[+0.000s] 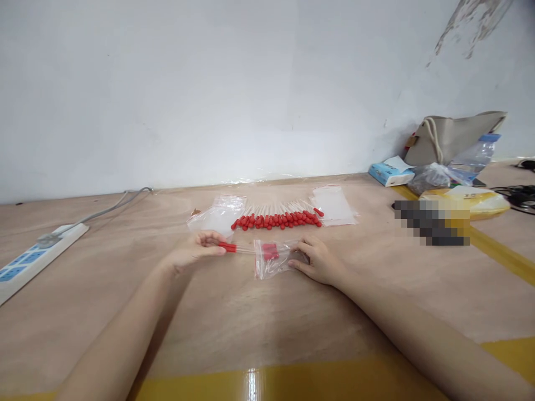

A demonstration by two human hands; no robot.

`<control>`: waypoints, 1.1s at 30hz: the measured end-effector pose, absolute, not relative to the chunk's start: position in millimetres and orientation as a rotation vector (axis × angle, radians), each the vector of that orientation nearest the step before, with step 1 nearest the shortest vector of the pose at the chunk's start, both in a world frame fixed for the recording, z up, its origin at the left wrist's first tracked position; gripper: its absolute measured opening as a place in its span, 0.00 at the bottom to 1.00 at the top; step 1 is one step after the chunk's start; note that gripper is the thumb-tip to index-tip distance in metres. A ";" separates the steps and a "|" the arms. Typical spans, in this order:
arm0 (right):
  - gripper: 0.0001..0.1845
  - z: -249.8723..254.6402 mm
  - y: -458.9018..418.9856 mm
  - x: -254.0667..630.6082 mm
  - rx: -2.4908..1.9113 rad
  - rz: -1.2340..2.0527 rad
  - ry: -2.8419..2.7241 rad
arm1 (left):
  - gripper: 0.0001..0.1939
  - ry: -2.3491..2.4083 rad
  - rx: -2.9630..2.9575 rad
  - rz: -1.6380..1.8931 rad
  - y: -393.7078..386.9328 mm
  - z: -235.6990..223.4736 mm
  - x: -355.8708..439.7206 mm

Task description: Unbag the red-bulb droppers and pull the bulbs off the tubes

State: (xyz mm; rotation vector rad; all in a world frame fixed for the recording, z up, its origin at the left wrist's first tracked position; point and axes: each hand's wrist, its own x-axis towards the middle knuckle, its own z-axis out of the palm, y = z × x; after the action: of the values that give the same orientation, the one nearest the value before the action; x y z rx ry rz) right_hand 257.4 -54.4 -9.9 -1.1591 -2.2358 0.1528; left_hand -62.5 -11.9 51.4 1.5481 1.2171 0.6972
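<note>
My left hand pinches a few glass droppers by their red rubber bulbs. Their clear tubes point right, toward the mouth of a transparent zip bag; whether the tips are inside I cannot tell. A red patch shows in the bag, too blurred to name surely. My right hand grips the bag's far right end between thumb and fingers. Behind both hands lies a row of many droppers, red bulbs toward me and pale tubes toward the wall.
Flat clear bags lie in stacks left and right of the row. A power strip with a grey cable is at the left. At the right are a tissue pack, a grey bag, a yellow pack and a pixelated dark object.
</note>
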 end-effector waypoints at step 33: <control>0.13 -13.8 -50.6 258.1 -1.149 0.182 -2.244 | 0.11 1.796 1.786 1.107 42.3 5.5 -19.4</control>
State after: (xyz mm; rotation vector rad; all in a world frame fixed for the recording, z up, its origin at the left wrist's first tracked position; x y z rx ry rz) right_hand 258.1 -50.6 -13.8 -1.1486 -2.2442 0.1815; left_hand -19.4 42.3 5.5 1.7862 1.7956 1.1066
